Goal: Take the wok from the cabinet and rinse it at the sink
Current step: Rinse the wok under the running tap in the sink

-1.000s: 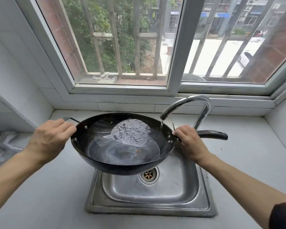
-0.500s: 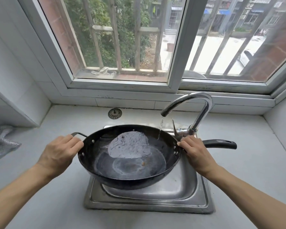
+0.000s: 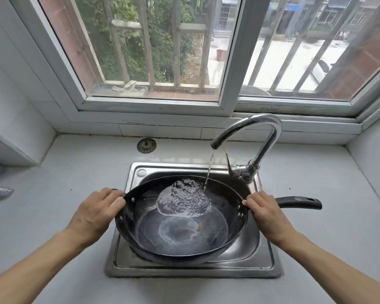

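- round black metal wok (image 3: 182, 227) held over the square stainless steel sink (image 3: 266, 253), under the curved chrome tap (image 3: 261, 137).
- left hand (image 3: 97, 213) grasps its small side handle.
- right hand (image 3: 268, 213) grips its long black handle (image 3: 298, 202).

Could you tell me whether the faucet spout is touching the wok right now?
Apart. The head view shows the spout well above the wok, with a thin stream of water falling through the open gap to the wok's far side.
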